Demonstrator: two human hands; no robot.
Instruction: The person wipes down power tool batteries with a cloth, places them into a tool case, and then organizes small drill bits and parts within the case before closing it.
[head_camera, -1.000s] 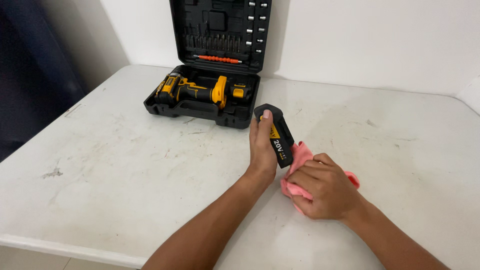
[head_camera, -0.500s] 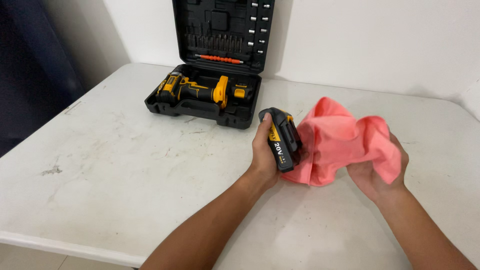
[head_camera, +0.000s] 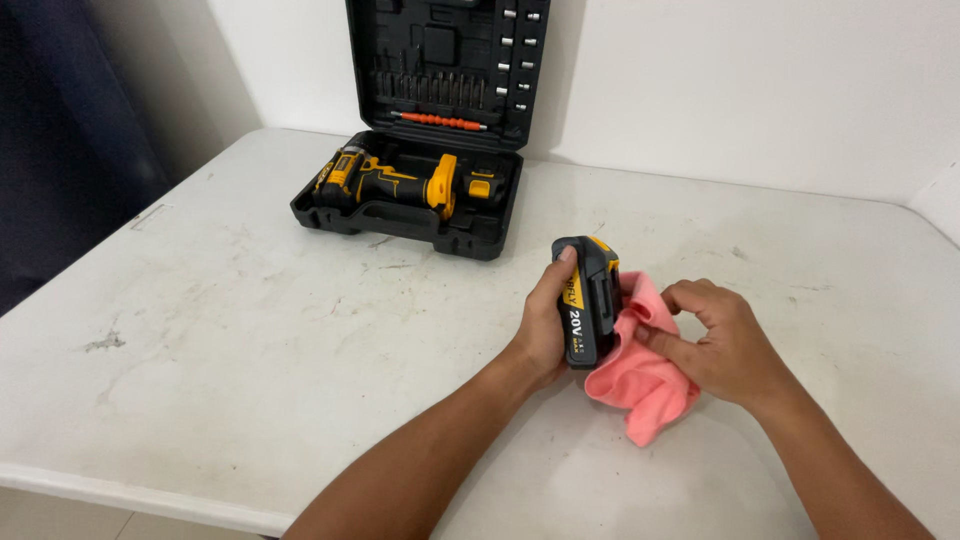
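Observation:
My left hand (head_camera: 545, 325) grips a black and yellow drill battery pack (head_camera: 592, 300), held upright just above the white table (head_camera: 250, 330). My right hand (head_camera: 720, 345) holds a bunched pink cloth (head_camera: 640, 385) and presses it against the battery's right side. The cloth hangs down below both hands and touches the table.
An open black tool case (head_camera: 420, 215) sits at the back of the table against the wall, with a yellow and black cordless drill (head_camera: 390, 180) in its base and bits and an orange flexible shaft in its raised lid (head_camera: 445, 60). The table's front edge (head_camera: 130, 490) is near my elbows.
The cloth, spread open and lifted half a second ago, is bunched up again against the battery. My left hand has shifted the battery slightly right and turned it more upright.

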